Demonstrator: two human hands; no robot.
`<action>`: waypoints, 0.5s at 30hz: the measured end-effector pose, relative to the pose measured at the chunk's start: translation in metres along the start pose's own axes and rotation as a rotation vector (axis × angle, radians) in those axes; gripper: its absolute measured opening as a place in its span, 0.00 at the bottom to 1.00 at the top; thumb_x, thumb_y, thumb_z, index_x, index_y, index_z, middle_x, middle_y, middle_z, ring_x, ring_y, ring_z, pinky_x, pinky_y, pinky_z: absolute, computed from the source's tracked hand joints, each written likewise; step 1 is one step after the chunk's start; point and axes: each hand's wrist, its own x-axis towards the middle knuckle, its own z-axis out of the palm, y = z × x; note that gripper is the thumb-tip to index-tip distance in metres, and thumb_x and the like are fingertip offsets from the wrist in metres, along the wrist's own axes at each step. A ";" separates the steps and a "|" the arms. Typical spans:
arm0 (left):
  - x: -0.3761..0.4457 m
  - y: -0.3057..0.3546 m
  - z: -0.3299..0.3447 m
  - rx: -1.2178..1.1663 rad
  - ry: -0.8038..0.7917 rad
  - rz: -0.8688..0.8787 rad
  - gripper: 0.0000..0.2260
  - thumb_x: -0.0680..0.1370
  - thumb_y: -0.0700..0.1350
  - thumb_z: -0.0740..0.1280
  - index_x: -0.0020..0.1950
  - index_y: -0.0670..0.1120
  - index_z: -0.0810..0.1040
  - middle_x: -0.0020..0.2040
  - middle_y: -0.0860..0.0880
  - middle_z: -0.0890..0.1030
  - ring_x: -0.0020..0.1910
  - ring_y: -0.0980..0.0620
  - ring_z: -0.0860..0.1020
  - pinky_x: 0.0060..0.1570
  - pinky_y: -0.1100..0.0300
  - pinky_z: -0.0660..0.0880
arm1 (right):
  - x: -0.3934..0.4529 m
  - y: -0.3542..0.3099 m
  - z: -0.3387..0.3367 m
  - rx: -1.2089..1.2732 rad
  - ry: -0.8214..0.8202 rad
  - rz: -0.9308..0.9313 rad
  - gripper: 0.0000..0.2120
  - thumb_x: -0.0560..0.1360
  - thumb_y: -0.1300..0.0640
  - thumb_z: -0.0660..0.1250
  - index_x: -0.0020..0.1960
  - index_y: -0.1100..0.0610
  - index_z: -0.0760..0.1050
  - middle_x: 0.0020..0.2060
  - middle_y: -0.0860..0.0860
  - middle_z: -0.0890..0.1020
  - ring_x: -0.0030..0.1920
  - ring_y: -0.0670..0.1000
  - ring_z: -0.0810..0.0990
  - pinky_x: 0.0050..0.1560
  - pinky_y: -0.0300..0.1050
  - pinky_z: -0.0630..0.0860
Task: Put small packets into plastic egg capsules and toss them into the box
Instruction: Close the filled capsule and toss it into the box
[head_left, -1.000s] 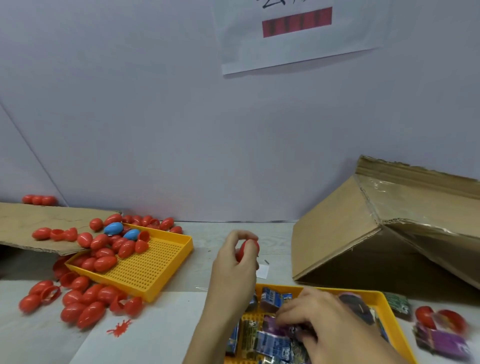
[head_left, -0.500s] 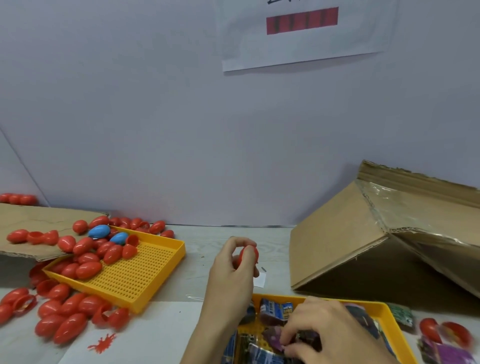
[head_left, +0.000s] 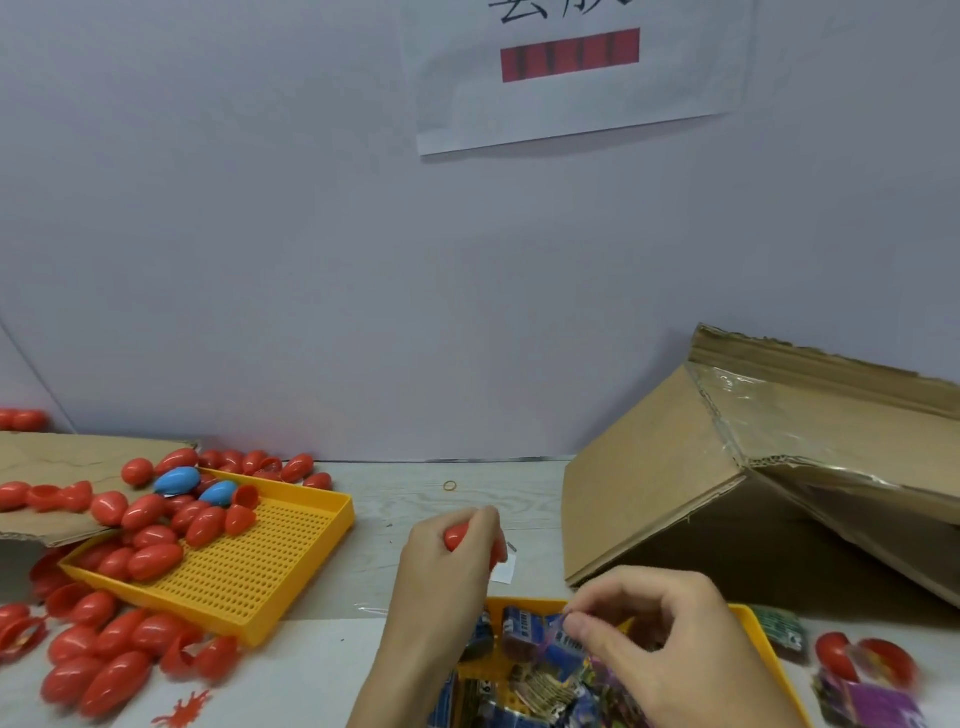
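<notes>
Left hand (head_left: 441, 566) grips a red egg capsule (head_left: 458, 536); right hand (head_left: 660, 634), at 5 o'clock of it, pinches a blue packet (head_left: 563, 636) over the yellow tray (head_left: 763, 649).

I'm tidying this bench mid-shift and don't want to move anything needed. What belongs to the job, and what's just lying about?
In use: red capsule in left hand; packet pinched by right hand; packet tray; capsule tray; cardboard box.

Lying about: rubber band; white paper scrap; red splat toy.
</notes>
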 end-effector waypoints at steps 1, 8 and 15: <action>0.000 0.000 0.001 0.002 -0.017 -0.007 0.16 0.76 0.48 0.62 0.30 0.44 0.75 0.28 0.49 0.75 0.31 0.53 0.74 0.35 0.55 0.74 | 0.001 -0.003 0.000 -0.011 -0.048 0.052 0.05 0.67 0.53 0.78 0.36 0.45 0.83 0.36 0.42 0.85 0.36 0.41 0.80 0.38 0.34 0.74; -0.001 0.001 0.002 -0.108 -0.140 -0.011 0.15 0.78 0.38 0.63 0.31 0.45 0.79 0.36 0.44 0.83 0.34 0.49 0.81 0.42 0.51 0.83 | 0.002 -0.004 -0.001 -0.016 -0.109 0.112 0.06 0.63 0.50 0.79 0.35 0.43 0.83 0.38 0.43 0.84 0.36 0.40 0.77 0.40 0.35 0.72; -0.009 0.006 0.003 0.015 -0.414 0.118 0.07 0.79 0.50 0.68 0.44 0.53 0.85 0.32 0.51 0.77 0.32 0.59 0.76 0.35 0.68 0.74 | 0.001 0.004 -0.002 0.313 0.056 0.054 0.06 0.63 0.59 0.78 0.37 0.51 0.85 0.33 0.53 0.85 0.36 0.50 0.85 0.37 0.37 0.79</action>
